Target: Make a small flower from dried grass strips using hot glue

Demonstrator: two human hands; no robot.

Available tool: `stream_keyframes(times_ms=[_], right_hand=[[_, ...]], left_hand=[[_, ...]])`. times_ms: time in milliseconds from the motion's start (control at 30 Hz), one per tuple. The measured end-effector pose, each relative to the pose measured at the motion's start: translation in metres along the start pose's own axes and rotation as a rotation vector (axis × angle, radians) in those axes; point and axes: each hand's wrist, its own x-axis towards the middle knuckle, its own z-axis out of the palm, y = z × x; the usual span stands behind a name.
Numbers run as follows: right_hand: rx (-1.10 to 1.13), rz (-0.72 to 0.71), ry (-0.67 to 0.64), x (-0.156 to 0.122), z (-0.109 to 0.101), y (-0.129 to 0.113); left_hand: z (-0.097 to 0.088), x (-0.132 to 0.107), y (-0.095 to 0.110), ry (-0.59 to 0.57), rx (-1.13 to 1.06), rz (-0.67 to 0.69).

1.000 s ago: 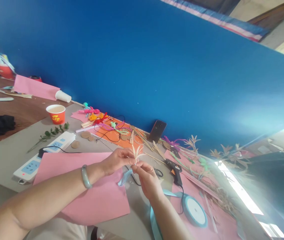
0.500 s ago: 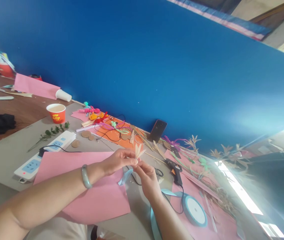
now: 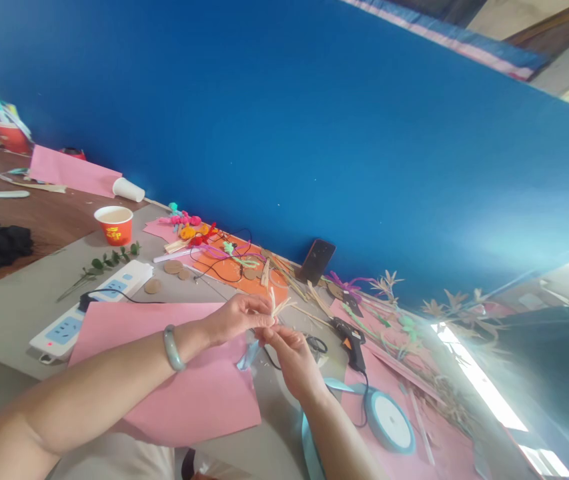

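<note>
My left hand [image 3: 237,317] and my right hand [image 3: 291,357] meet above the grey table [image 3: 9,307], both pinched on a small pale straw flower [image 3: 278,306] whose thin petals fan upward. A light blue ribbon end [image 3: 247,355] hangs just below the fingers. My left wrist wears a grey-green bangle [image 3: 173,347]. Under my left forearm lies a pink paper sheet [image 3: 184,393]. A roll of light blue ribbon [image 3: 389,420] sits beside my right forearm.
A black glue gun [image 3: 350,337] lies right of my hands, its cord trailing. A white power strip [image 3: 89,303], a green sprig [image 3: 99,265], a red cup [image 3: 113,225], a leaning phone [image 3: 317,261], an orange sheet [image 3: 224,267] and dried straw flowers [image 3: 434,320] line the blue wall [image 3: 314,133].
The straw flower has tilted and dropped slightly between my fingers. My right hand has shifted a little left, toward my left hand.
</note>
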Motion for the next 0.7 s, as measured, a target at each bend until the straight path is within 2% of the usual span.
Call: stream_keyframes(times_ms=[200, 500, 600, 700], right_hand=[[-0.2, -0.015, 0.204, -0.001, 0.005, 0.002], [-0.516, -0.241, 0.354, -0.002, 0.007, 0.009], [-0.617, -0.372, 0.364, -0.003, 0.006, 0.009], [-0.603, -0.396, 0.325, -0.003, 0.005, 0.008]], left_hand=[[0.006, 0.001, -0.011, 0.18, 0.052, 0.011], [0.018, -0.002, -0.018, 0.272, 0.053, 0.037], [0.017, -0.002, -0.02, 0.324, 0.089, 0.053], [0.013, -0.003, -0.016, 0.262, 0.084, 0.029]])
